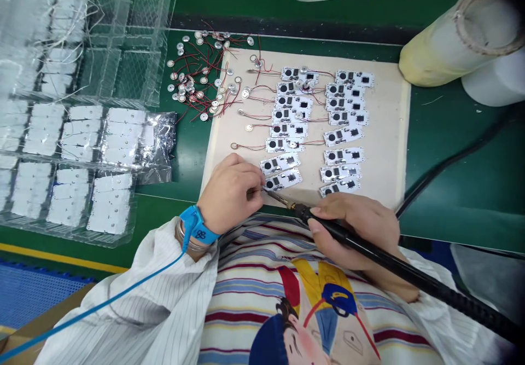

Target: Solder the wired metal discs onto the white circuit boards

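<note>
Striped shirt (pixel 262 299) lies nearest – a soldering iron (pixel 328 228) is gripped by the right hand (pixel 353 233), its tip held at a circuit board (pixel 283 179) at 12 o'clock; something too small to tell is pinched by the left hand (pixel 229 195), and wired metal discs (pixel 197 75) are strewn at 11 o'clock.

From the right hand (pixel 353 231), a passage runs toward 2 o'clock over the green bench mat (pixel 447 119), obstructed by the soldering iron's black cable (pixel 455 154). At 12 o'clock, circuit boards (pixel 342 135) on the beige sheet (pixel 389 135) obstruct travel; at 9 o'clock, the left hand (pixel 229 195) and plastic trays (pixel 110 80) do.
</note>
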Available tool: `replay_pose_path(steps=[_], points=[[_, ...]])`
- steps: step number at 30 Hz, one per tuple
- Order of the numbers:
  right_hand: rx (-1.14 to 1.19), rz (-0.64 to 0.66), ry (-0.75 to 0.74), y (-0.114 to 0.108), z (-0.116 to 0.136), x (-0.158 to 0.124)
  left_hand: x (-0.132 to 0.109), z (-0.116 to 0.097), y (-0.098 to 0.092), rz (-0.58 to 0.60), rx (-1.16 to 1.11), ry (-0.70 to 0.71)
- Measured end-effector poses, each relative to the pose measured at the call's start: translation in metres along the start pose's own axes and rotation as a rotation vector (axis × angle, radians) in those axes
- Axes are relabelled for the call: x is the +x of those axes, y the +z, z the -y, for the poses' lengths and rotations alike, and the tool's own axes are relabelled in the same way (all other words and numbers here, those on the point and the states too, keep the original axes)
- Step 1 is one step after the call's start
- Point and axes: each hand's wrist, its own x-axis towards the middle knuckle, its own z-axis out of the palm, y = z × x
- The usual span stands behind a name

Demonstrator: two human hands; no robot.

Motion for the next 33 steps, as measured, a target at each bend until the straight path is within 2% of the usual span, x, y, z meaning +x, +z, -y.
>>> replay_pose_path(steps=[3,5,14,18,21,24,29,33], points=[[-0.167,0.007,-0.21,0.001,0.0,-0.001,0.0,0.0,0.0,0.001,0.002,0.008],[-0.191,0.003,-0.248,0.001,0.0,-0.003,0.001,0.0,0.0,0.005,0.002,0.005],[-0.197,-0.103,-0.211,-0.01,0.001,-0.003,-0.004,-0.004,-0.003,-0.013,0.062,0.017],[-0.183,-0.085,-0.136,-0.012,0.002,-0.005,-0.013,-0.007,-0.004,-0.121,0.135,0.068],[-0.149,-0.098,-0.198,-0.014,-0.001,-0.005,-0.019,-0.007,-0.001,-0.224,0.089,0.069],[-0.112,-0.109,-0.231,-0.016,-0.005,-0.005,-0.024,-0.005,0.001,-0.282,0.01,-0.004],[-0.096,-0.134,-0.163,-0.016,-0.005,-0.008,-0.027,-0.003,0.0,-0.273,-0.048,-0.062],[-0.103,-0.124,-0.076,-0.016,-0.002,-0.012,-0.024,-0.005,-0.001,-0.223,0.008,-0.069]])
